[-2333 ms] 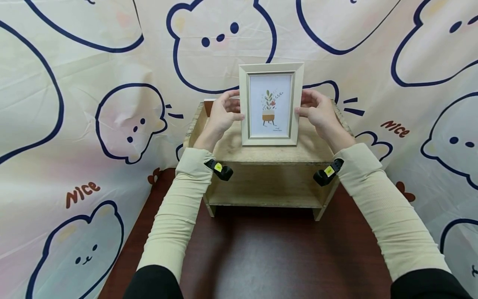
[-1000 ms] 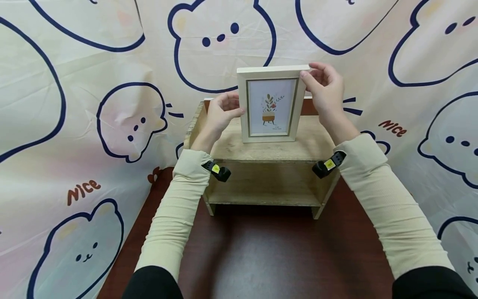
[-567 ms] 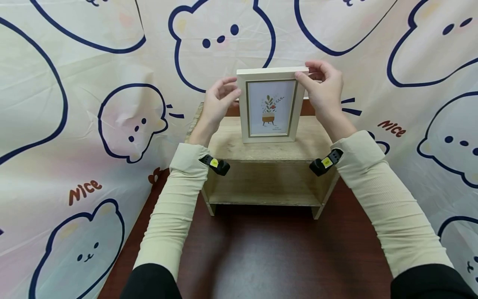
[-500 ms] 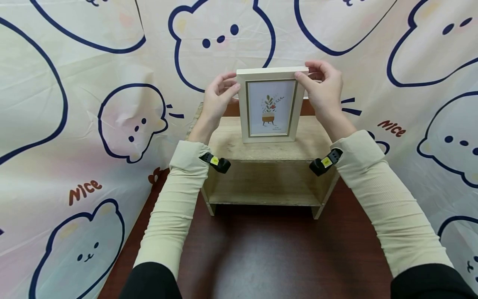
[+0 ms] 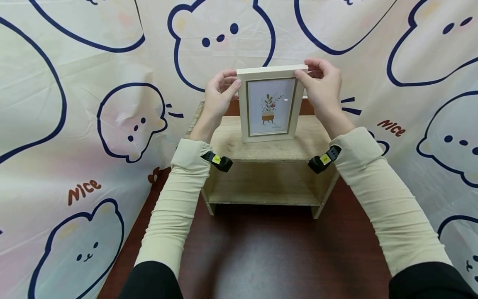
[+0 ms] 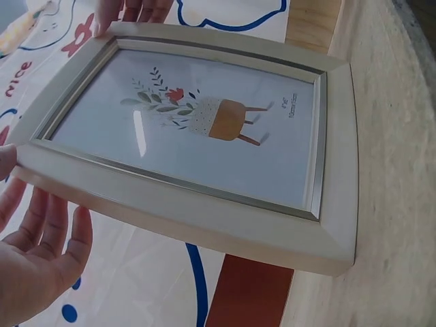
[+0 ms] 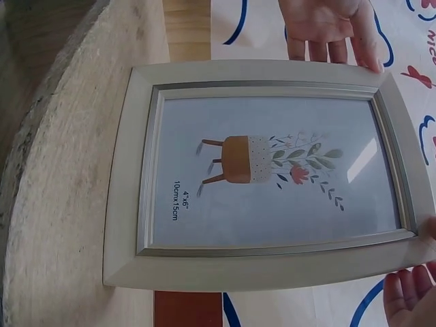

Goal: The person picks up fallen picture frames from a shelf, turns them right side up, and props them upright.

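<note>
A cream picture frame (image 5: 244,110) stands upright on the top board of a small wooden shelf (image 5: 231,151), leaning back slightly. Its print shows a plant in a pot on legs, with "4"x6"" printed below, legible in the right wrist view. My left hand (image 5: 216,97) holds the upper left corner, thumb at the front edge and fingers along the side. At the upper right corner, my right hand (image 5: 325,89) pinches the frame, thumb on the front and fingers behind. In the left wrist view the frame's bottom edge (image 6: 344,163) meets the wood.
Below the top board is a lower shelf board (image 5: 261,197). The unit stands on a dark reddish-brown table (image 5: 276,253). A cloth backdrop (image 5: 138,66) with cartoon bears hangs behind and at both sides. A reddish-brown strip (image 5: 308,107) runs behind the top board.
First my right hand rose from the frame's side to its top right corner, then my left hand slid up to the upper left. The frame now leans back more and is turned slightly.
</note>
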Demonstrator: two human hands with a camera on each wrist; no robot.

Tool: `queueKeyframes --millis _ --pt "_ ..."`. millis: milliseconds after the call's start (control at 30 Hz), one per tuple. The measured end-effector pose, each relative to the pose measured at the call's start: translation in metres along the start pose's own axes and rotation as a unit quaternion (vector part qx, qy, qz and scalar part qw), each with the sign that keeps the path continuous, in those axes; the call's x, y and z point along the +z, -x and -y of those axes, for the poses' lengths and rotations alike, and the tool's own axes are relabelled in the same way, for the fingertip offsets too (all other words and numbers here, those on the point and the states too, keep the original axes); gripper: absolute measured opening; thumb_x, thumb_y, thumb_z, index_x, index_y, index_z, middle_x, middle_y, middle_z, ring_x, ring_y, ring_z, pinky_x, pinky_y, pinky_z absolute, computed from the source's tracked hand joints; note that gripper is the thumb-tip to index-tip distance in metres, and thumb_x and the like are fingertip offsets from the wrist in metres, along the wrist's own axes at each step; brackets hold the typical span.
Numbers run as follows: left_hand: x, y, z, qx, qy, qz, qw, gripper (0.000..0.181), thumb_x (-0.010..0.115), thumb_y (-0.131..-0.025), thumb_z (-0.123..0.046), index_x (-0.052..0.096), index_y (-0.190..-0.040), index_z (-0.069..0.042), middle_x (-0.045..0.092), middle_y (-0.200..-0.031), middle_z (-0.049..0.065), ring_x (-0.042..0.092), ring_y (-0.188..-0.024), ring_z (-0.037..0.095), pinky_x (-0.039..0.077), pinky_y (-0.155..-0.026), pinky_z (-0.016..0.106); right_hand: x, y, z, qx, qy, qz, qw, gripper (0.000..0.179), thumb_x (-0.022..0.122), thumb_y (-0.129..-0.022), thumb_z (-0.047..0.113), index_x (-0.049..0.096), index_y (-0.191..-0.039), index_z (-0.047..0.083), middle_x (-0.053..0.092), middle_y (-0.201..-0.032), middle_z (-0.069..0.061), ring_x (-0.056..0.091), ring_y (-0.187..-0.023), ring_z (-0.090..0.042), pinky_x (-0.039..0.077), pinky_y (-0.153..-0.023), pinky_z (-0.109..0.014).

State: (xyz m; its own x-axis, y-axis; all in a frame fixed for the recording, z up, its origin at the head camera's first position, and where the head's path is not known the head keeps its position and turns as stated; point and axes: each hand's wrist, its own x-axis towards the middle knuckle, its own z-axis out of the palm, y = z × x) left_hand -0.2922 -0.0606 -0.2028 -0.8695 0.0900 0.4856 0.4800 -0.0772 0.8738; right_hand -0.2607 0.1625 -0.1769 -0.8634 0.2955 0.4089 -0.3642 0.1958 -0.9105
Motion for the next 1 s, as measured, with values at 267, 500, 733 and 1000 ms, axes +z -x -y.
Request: queueKeyframes --millis 267,500,733,1000 --pt "0.002 0.003 -0.002 0.005 -0.003 0.001 1.0 0.023 0.058 -0.088 -0.008 0.056 -0.11 -0.001 0.058 -0.095 0.006 0.054 -0.083 0.015 0.047 -0.074 0.035 0.002 -0.001 0.006 0.035 -0.013 -0.003 0.9993 0.035 0.068 -0.081 0.012 0.06 -0.114 0.007 0.053 -0.1 0.0 0.049 -0.092 -0.01 0.043 -0.08 -0.026" --pt "0.004 0.007 -0.004 0.014 -0.012 0.001 0.9998 0.025 0.058 -0.088 -0.008 0.055 -0.111 0.0 0.058 -0.096 0.007 0.054 -0.084 0.015 0.046 -0.071 0.032 0.005 -0.004 0.008 0.037 -0.011 -0.006 0.9992 0.036 0.068 -0.08 0.012 0.058 -0.114 0.004 0.053 -0.099 0.0 0.049 -0.091 -0.01 0.043 -0.083 -0.025" --pt "0.005 0.009 -0.002 0.04 -0.025 0.003 0.9989 0.023 0.058 -0.088 -0.007 0.055 -0.109 0.001 0.057 -0.093 0.006 0.053 -0.082 0.015 0.046 -0.071 0.035 0.008 -0.007 0.007 0.044 -0.018 -0.013 0.9988 0.036 0.067 -0.08 0.011 0.058 -0.114 0.003 0.053 -0.099 0.0 0.049 -0.091 -0.009 0.042 -0.084 -0.024" --pt "0.008 0.012 -0.004 0.047 -0.038 0.003 0.9982 0.023 0.059 -0.087 -0.008 0.055 -0.109 0.001 0.057 -0.095 0.008 0.054 -0.085 0.018 0.047 -0.074 0.036 0.011 -0.01 0.007 0.057 -0.021 -0.017 0.998 0.035 0.066 -0.082 0.012 0.058 -0.115 0.005 0.052 -0.101 0.001 0.048 -0.094 -0.009 0.04 -0.085 -0.023"
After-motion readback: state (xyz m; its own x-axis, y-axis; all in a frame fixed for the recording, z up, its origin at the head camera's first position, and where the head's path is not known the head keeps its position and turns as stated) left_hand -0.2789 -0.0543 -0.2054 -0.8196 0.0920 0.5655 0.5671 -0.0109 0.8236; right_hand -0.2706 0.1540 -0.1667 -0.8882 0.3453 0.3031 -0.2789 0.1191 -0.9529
